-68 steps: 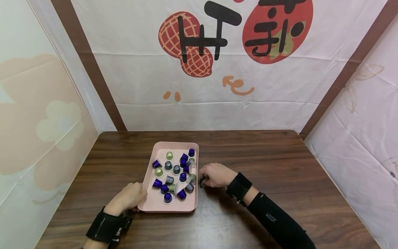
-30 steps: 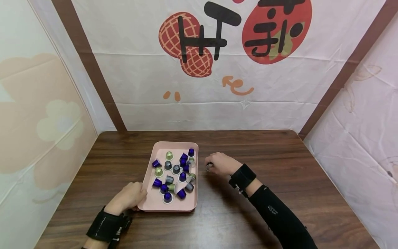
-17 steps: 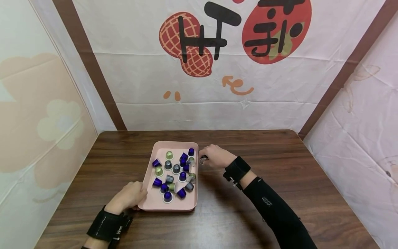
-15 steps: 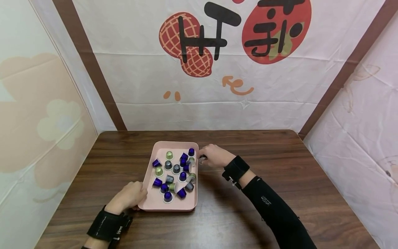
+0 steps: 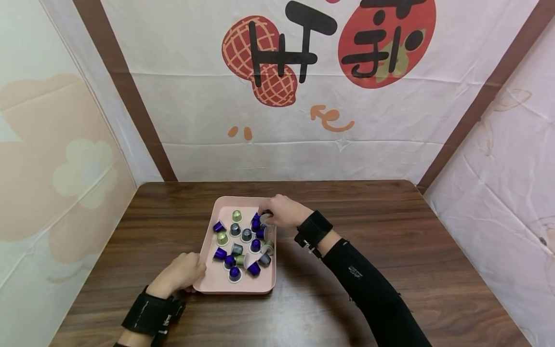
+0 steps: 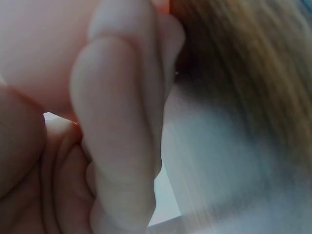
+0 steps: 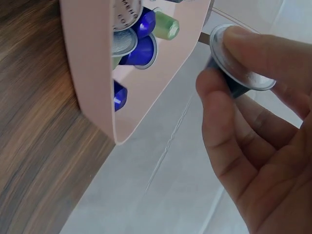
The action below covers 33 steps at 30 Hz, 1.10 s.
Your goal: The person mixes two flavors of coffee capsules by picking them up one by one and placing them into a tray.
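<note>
A pink tray holds several coffee capsules, blue, green and grey, some standing on their lids, others tipped on their sides. The left hand grips the tray's near-left corner; curled fingers fill the left wrist view, where its hold is mostly hidden. Over the far-right corner of the tray, the right hand pinches a dark capsule. Its thumb lies across the foil lid, and a finger is against the dark body. From the head view, that hand covers part of the tray's far-right rim.
A brown wooden table carries the tray left of its middle. Behind it hangs a white printed cloth, with more cloth down both sides. The tray's raised wall shows in the right wrist view.
From the table beside the tray, the right hand has moved away from the person, then left over the tray's far-right corner, carrying the dark capsule. The left hand stays on the tray.
</note>
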### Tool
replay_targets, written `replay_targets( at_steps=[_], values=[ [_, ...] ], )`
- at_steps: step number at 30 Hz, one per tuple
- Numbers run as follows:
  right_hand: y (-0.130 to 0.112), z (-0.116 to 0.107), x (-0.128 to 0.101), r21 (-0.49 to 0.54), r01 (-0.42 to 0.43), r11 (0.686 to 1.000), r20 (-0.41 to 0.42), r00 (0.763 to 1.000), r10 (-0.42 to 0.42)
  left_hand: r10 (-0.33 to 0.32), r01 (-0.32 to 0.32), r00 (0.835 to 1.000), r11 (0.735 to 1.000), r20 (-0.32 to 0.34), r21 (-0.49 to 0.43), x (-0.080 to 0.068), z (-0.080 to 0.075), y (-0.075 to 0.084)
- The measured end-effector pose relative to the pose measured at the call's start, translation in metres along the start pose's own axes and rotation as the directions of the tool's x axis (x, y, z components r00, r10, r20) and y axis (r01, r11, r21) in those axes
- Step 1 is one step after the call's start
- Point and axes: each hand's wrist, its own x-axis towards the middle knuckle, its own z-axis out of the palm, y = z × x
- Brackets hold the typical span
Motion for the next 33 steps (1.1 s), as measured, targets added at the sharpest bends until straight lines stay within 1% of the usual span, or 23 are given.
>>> replay_targets(
  at_steps=[5, 8, 15, 22, 27, 33],
  values=[
    [-0.006, 0.003, 0.012, 0.005, -0.027, 1.0, 0.052, 0.998, 0.026, 0.006, -0.006, 1.0, 1.0, 0.008, -0.019, -0.001, 0.002, 0.0],
    [-0.008, 0.005, 0.02, 0.001, -0.037, 0.999, 0.076, 0.996, 0.037, 0.006, -0.006, 1.0, 1.0, 0.006, -0.013, -0.002, 0.002, 0.0],
    [-0.012, 0.013, 0.04, -0.038, -0.058, 0.998, 0.094, 0.994, 0.061, -0.003, 0.004, 1.0, 1.0, -0.006, 0.007, -0.004, -0.002, 0.0],
    [-0.016, 0.019, 0.054, -0.06, -0.132, 0.989, 0.129, 0.982, 0.139, -0.002, 0.002, 1.0, 1.0, -0.014, -0.014, -0.004, 0.003, 0.001],
    [-0.014, 0.022, 0.06, -0.063, -0.163, 0.985, 0.137, 0.976, 0.17, 0.008, -0.008, 1.0, 1.0, -0.016, -0.004, -0.004, 0.005, 0.005],
    [-0.012, 0.021, 0.059, -0.07, -0.177, 0.982, 0.153, 0.971, 0.185, 0.027, -0.027, 1.0, 1.0, -0.002, -0.007, -0.004, 0.004, 0.008]
  ],
)
